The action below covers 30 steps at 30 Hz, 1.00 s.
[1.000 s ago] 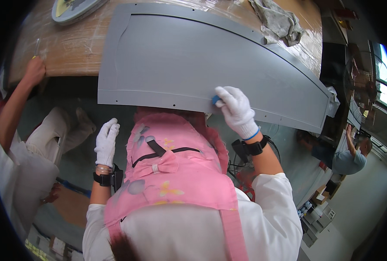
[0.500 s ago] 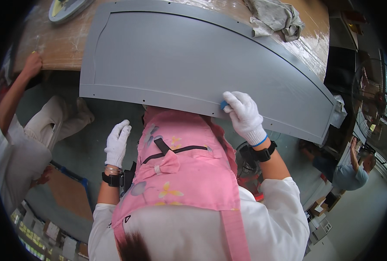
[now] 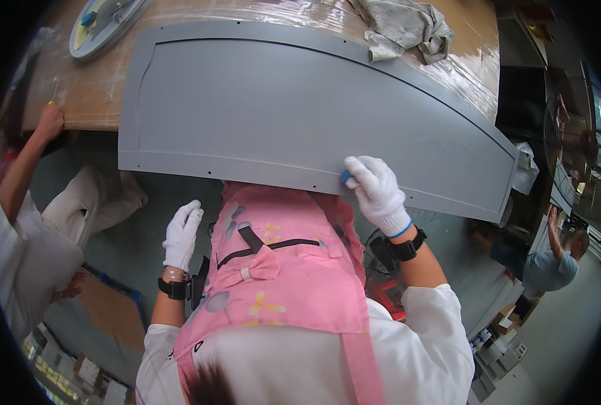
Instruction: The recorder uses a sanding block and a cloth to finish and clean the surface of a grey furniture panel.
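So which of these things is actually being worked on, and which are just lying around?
In use:
- grey curved panel
- small blue pad pressed to its near edge by the right hand

Lying about:
- crumpled grey rag
- round tray
- left hand, touching nothing

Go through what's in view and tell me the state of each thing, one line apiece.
Grey panel: lying flat on the workbench, near edge overhanging.
Right hand: gloved, pressing a small blue pad on the panel's near edge.
Left hand: gloved, empty, hanging below the panel.
Rag: crumpled on the workbench.
Round disc: lying flat on the workbench.
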Tool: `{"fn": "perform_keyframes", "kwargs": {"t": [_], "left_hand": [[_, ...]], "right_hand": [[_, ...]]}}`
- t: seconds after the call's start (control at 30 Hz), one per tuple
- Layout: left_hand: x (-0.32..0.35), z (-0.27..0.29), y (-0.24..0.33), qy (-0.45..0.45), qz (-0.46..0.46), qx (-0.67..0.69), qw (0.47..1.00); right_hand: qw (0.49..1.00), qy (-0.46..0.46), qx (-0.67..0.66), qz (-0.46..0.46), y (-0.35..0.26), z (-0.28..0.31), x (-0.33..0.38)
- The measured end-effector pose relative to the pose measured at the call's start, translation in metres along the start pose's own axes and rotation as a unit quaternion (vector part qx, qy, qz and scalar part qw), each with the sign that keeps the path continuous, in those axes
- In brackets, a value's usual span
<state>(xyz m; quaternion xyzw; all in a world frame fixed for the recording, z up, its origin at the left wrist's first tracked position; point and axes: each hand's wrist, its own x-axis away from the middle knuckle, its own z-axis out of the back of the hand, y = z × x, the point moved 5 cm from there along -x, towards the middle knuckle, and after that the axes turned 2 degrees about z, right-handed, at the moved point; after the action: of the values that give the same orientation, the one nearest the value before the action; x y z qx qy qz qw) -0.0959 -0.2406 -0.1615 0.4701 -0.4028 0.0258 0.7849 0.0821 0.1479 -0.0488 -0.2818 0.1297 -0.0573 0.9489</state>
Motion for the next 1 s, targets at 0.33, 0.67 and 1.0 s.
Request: {"fn": "perform_keyframes", "kwargs": {"t": [0.33,0.67,1.0], "left_hand": [[-0.006,0.004,0.004,-0.003,-0.02,-0.04,0.999],[-0.015,-0.006,0.012,-0.02,-0.046,-0.073,0.996],[-0.004,-0.046,0.033,-0.055,-0.03,-0.083,0.995]], "right_hand": [[0.998,-0.04,0.016,-0.044,0.025,0.022,0.026],[1.0,-0.019,0.019,-0.007,0.025,0.021,0.021],[0.998,-0.046,-0.024,-0.024,0.029,0.017,0.026]]}}
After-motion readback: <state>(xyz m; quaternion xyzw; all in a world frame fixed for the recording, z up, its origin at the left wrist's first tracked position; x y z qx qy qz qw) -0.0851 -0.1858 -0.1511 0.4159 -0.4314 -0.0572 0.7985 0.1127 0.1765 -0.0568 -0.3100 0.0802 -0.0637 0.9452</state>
